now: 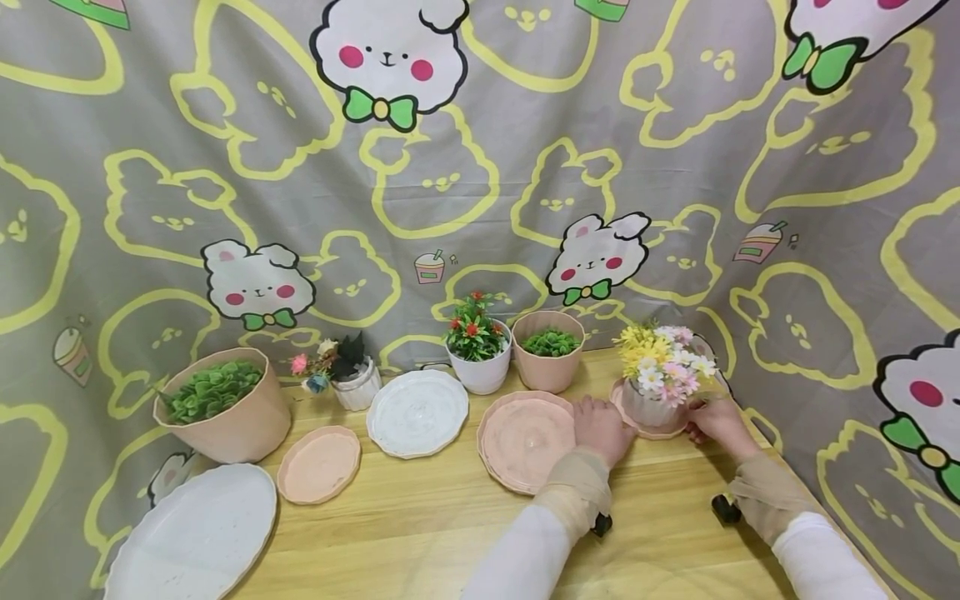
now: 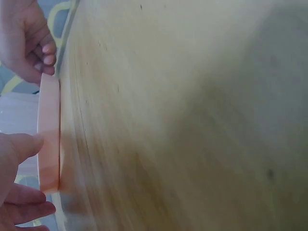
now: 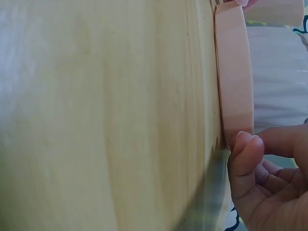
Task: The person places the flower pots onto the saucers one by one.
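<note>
To my left on the table (image 1: pixel 390 542), the tray (image 1: pixel 195 533) lies before the foliage pot (image 1: pixel 251 437); rightward, the rose pot (image 1: pixel 362 387) stands behind the small saucer (image 1: pixel 318 465); next, the middle plate (image 1: pixel 417 414); then the wide plate (image 1: pixel 521 442), the leaf pot (image 1: pixel 551 372) behind it; rightmost, the daisy pot (image 1: pixel 648 407) stands in the end saucer (image 3: pixel 236 72), between left hand (image 1: pixel 602 427) and right hand (image 1: pixel 720 421).

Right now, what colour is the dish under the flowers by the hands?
The dish is pale peachy pink, showing best in the right wrist view.
</note>
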`<state>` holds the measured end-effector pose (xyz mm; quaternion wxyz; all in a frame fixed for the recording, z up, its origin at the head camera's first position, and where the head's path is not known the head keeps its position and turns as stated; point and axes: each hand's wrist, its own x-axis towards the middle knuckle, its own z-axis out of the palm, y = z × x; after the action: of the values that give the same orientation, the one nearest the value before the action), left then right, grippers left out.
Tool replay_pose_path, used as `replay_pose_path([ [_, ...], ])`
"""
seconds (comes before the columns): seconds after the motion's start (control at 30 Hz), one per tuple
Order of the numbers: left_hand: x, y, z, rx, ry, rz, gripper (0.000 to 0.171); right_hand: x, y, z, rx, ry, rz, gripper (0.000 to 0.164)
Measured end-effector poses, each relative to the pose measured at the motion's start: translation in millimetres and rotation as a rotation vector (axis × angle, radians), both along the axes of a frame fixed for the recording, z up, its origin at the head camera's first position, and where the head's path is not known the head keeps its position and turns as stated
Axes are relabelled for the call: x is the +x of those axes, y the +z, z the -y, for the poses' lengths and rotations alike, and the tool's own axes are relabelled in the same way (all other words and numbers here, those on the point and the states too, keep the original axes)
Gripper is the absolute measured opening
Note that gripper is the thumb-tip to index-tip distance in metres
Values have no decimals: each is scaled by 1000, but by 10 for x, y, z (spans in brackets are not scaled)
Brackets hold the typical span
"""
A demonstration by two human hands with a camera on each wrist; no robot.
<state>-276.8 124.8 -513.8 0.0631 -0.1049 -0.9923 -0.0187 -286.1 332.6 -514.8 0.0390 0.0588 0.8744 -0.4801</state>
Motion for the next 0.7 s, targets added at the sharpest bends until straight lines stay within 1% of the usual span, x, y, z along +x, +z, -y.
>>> replay_pose_path([
  [0.1,-2,3,-38,-13,-9,14,53,2,10,-29,-7,-5,12,12],
  [0.23,-8,24,-57,6,-36,51,52,12,35,-66,-9,-23,38,12],
  [0.37,-20,36,-65,15,-63,90,56,14,62,-101,-10,-46,63,9],
  [0.5,-25,53,-53,23,-78,112,59,13,64,-119,-11,-46,70,11],
  [0.57,-23,62,-34,42,-82,113,57,18,54,-118,-3,-42,70,13],
  [0.7,-17,80,43,74,-106,93,49,58,42,-99,-18,-14,56,22],
])
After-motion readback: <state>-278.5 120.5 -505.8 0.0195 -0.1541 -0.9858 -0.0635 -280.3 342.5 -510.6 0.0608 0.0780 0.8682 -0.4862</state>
